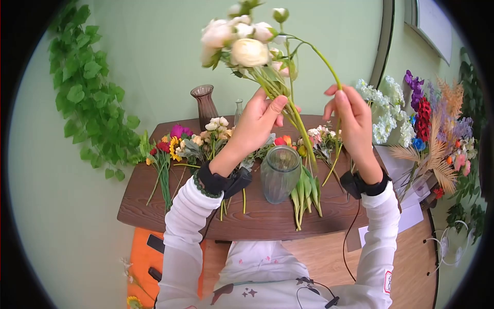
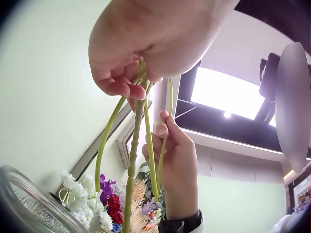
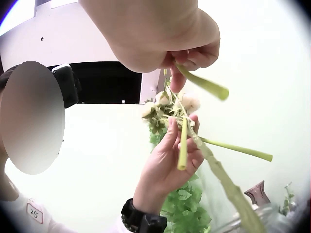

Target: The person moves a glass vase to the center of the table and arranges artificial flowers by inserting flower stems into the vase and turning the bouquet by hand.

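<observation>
My left hand (image 1: 254, 121) grips a bunch of cream and pale pink ranunculus-like flowers (image 1: 249, 53) by their green stems. The blooms stand high above the table, and the stem ends point down to the right. To the right, my right hand (image 1: 352, 117) pinches a single green stem (image 1: 323, 57), which arches over towards the bunch. Its cut end (image 3: 221, 92) sticks out below the fingers in the right wrist view. Beneath the hands, a clear glass vase (image 1: 280, 177) stands on the table. In the left wrist view, several stems (image 2: 131, 174) hang down from my left hand.
Cut flowers (image 1: 180, 144) and tulips (image 1: 307, 188) lie across the dark wooden table (image 1: 247, 224). Behind stand a brown glass vase (image 1: 205, 105) and a small clear bottle (image 1: 239, 109). Bright flowers (image 1: 423, 118) fill the right side; a phone (image 1: 155, 243) lies on orange cloth.
</observation>
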Tool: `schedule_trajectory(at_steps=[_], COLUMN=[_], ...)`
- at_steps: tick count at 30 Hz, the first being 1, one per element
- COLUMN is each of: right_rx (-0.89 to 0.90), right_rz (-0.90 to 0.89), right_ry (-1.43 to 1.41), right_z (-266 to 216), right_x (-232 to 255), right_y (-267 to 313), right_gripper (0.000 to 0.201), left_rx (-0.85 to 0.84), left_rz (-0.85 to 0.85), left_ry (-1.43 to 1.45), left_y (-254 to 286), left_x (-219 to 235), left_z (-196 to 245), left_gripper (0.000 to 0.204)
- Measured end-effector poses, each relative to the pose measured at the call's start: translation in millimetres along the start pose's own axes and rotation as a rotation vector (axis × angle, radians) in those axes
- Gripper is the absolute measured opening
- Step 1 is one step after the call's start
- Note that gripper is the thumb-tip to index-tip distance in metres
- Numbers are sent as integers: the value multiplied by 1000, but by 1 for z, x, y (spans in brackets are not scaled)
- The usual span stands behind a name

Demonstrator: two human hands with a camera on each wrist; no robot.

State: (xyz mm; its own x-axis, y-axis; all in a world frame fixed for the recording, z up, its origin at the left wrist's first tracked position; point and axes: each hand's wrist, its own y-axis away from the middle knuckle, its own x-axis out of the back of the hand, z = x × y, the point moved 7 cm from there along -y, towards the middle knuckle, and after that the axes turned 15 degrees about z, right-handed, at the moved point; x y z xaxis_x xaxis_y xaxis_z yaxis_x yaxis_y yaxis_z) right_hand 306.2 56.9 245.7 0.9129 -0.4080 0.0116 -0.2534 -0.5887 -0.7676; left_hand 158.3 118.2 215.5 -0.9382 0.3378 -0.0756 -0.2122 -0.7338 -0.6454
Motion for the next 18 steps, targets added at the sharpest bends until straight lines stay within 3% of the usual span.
schedule_trajectory(at_steps=[1, 5, 8, 11, 13, 16, 18], right_rx=[111, 160, 161, 96, -33, -280, -257], right_rz=[42, 161, 312, 311, 205, 13, -85], right_ry=[-3, -15, 19, 115, 234, 426, 608], right_z=[-8, -15, -17, 4, 52, 133, 203], right_x=[2, 17, 41, 56, 65, 73, 87], right_y=[-5, -17, -29, -35, -34, -8, 19], right_gripper=[25, 25, 25, 26, 25, 23, 25], left_rx=[5, 50, 69, 72, 132, 178, 261], left_rz=[10, 7, 17, 60, 199, 209, 242], left_ry=[35, -4, -25, -51, 177, 266, 365], left_y=[0, 2, 2, 1, 3, 6, 7], left_x=[1, 4, 10, 16, 21, 29, 33], left_z=[2, -1, -9, -12, -11, -12, -17], left_gripper=[29, 30, 31, 34, 36, 36, 34])
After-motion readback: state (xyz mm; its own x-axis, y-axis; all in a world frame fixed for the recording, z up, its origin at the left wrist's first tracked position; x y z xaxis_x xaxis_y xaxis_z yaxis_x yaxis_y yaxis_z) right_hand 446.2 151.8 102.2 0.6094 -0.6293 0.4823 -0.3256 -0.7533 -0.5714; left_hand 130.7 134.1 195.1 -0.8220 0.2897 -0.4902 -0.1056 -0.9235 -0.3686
